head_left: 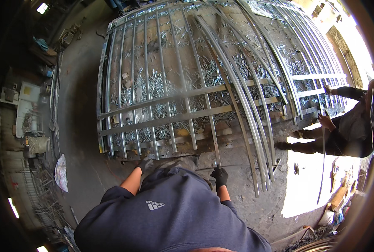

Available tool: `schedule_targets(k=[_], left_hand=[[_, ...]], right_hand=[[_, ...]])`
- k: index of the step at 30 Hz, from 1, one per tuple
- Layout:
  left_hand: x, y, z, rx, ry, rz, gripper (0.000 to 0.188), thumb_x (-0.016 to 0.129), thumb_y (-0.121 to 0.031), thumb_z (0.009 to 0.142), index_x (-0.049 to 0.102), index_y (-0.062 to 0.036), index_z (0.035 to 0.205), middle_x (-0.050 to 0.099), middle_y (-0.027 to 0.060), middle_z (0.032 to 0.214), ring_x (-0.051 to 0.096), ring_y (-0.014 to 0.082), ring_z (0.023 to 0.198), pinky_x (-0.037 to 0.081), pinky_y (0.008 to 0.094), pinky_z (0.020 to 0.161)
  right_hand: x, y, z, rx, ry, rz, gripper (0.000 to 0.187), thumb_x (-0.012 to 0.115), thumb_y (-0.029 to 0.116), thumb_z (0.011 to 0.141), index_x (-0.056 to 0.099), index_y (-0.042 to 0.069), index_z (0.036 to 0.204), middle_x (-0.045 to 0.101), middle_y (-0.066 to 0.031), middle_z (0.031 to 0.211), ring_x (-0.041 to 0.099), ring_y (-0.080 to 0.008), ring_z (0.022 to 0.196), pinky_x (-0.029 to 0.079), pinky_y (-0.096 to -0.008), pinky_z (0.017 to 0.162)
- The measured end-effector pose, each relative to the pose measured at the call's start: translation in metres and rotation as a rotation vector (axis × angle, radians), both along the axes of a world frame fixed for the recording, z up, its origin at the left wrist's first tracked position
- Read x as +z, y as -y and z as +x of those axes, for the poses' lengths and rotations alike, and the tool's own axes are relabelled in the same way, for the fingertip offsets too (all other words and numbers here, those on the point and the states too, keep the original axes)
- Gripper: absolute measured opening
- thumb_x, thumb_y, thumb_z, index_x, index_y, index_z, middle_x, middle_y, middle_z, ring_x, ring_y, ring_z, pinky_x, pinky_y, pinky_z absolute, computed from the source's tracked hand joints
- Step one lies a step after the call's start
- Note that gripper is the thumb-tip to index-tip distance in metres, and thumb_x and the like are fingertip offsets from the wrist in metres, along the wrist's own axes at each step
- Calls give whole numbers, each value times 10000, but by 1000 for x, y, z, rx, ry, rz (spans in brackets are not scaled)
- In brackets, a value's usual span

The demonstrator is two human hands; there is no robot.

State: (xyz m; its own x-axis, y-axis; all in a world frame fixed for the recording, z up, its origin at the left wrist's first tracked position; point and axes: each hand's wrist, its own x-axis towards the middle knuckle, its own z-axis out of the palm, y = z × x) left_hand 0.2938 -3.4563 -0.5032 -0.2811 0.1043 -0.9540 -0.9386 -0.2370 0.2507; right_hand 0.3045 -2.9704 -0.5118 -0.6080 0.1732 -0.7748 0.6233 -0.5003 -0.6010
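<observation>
My right hand (pixel 219 176), in a dark glove, is closed at the near end of a long metal bar (pixel 212 132) that sticks out past the front of the work table. My left hand (pixel 145 165), gloved too, is low at the table's front edge, close to the near ends of other bars; its fingers are too dark to make out. Many slim metal bars lie lengthwise over the table. Two flat crossbars (pixel 166 123) run across them. Loose screws or bolts (pixel 153 86) are scattered beneath.
A loose bundle of longer metal strips (pixel 254 138) overhangs the front edge, right of my right hand. Another person (pixel 351 126) stands at the right with hands by the bars; a long thin strip (pixel 323 168) hangs there. A white sack (pixel 61 173) lies on the left floor.
</observation>
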Motion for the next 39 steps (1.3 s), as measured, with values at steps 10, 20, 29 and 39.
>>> schedule_targets(k=[10, 20, 29, 39], left_hand=[[3, 27, -4, -111, -93, -341, 135, 603, -221, 900, 576, -129, 994, 573, 15, 785, 515, 128, 568, 380, 276, 464], [-2, 35, -29, -189, 51, -235, 263, 596, -326, 912, 581, -145, 1102, 656, 64, 1005, 580, 174, 733, 471, 346, 624], [-1, 25, -26, -303, -132, -380, 381, 509, -436, 977, 548, -136, 1209, 652, 60, 1041, 615, 182, 850, 495, 394, 771], [-58, 0, -12, -302, 66, -120, 512, 454, -565, 902, 615, -81, 939, 633, 79, 829, 555, 251, 642, 404, 395, 532]], right_hand=[[-2, 8, 2, 200, -173, 377, 183, 646, 127, 849, 660, -36, 930, 645, -88, 683, 622, -184, 538, 527, -321, 505], [-26, 27, -49, -118, -99, 1, 228, 613, 218, 927, 628, -5, 883, 611, -84, 630, 601, -191, 515, 503, -336, 492], [-101, 40, -149, 1144, -290, 1348, 348, 720, 356, 751, 692, 101, 986, 704, -146, 882, 671, -344, 767, 546, -437, 690], [152, -108, -78, 607, -399, 1561, 383, 637, 194, 840, 581, 81, 1201, 605, -168, 1153, 565, -375, 1059, 450, -472, 894]])
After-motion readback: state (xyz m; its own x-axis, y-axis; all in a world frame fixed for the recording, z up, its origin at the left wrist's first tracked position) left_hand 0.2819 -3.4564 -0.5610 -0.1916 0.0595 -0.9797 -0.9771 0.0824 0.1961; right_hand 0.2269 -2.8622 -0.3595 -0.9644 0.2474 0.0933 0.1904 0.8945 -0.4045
